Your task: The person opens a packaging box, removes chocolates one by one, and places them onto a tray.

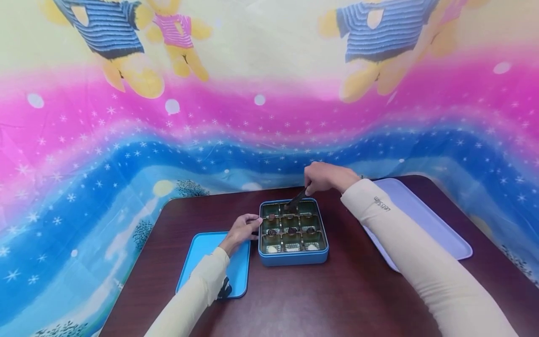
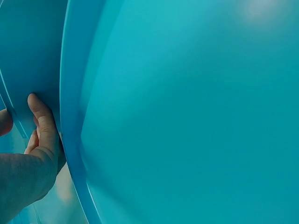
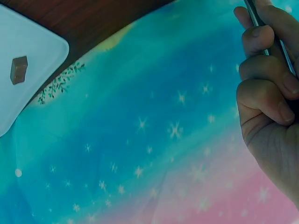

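Observation:
A blue square tin stands on the table, with gold compartments inside and several small dark brown pieces among them. My left hand touches the tin's left side, fingers extended along the wall; in the left wrist view the fingers lie against a blue surface. From the back right, my right hand reaches over the tin and grips dark tongs. Their tips point down into the back middle compartment, at a dark piece. In the right wrist view, curled fingers wrap the tongs' handle.
Beneath my left forearm lies a light blue lid. A pale lavender tray sits at the right, partly covered by my right sleeve, and a brown block rests on it. A printed cloth hangs behind the table.

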Tool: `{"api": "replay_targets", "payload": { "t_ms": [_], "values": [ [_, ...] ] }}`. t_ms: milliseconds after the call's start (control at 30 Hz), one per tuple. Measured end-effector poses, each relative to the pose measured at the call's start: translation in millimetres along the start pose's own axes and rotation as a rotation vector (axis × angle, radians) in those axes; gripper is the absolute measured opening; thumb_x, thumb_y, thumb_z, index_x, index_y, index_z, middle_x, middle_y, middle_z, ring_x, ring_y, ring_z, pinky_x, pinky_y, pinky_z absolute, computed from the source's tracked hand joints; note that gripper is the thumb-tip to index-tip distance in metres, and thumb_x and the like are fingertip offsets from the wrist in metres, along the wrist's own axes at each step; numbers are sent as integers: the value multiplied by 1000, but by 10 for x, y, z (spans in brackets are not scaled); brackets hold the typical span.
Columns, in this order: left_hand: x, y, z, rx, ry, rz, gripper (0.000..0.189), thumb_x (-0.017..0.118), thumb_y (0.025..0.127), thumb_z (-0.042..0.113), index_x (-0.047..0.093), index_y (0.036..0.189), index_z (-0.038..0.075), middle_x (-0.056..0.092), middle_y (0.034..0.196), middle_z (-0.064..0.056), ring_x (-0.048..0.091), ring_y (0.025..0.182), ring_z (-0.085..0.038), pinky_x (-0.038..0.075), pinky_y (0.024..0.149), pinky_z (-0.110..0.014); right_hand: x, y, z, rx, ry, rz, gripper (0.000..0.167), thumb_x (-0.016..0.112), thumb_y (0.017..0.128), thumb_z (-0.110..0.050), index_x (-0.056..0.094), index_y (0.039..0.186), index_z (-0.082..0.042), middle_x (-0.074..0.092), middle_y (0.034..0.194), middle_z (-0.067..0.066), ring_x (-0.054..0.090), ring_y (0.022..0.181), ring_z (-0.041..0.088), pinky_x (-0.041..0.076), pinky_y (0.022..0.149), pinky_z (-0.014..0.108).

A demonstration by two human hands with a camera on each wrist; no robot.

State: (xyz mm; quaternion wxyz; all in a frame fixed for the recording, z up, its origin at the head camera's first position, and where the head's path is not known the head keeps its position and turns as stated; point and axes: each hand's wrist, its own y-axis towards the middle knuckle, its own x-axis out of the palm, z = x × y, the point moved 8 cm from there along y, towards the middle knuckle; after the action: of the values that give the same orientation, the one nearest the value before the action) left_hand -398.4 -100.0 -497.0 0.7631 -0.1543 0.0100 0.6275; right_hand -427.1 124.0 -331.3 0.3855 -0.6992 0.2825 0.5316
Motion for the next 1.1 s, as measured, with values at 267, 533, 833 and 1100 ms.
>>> {"api": "replay_targets", "payload": {
  "t_ms": [267,533,833,1100],
  "values": [
    [5,17,-12,-6,-6,4,43,59,102,24,52,136,-2,63,123,-19,66,103,-27,61,81,-41,-258,-250,234,-12,88,40,14,70,94,-18,81,98,-9,66,76,1,42,57,10,38,56,25],
    [2,13,-11,-14,-4,5,44,60,102,25,53,136,-2,64,121,-18,67,102,-26,61,81,-40,-411,-568,672,16,125,110,18,69,95,-15,78,105,-4,72,81,5,40,54,11,40,58,29],
    [2,11,-7,-7,-3,8,45,58,102,23,51,138,-3,63,121,-19,67,103,-27,61,80,-41,-345,-1007,1399,172,121,156,20,68,95,-16,77,106,-1,74,97,13,66,78,19,58,71,43],
    [8,-7,3,3,-4,6,46,60,102,25,51,137,-3,62,122,-20,66,105,-28,60,83,-43,-145,-1368,1948,293,100,138,22,67,94,-14,75,105,3,73,94,17,65,78,26,55,66,43]
  ]
}}
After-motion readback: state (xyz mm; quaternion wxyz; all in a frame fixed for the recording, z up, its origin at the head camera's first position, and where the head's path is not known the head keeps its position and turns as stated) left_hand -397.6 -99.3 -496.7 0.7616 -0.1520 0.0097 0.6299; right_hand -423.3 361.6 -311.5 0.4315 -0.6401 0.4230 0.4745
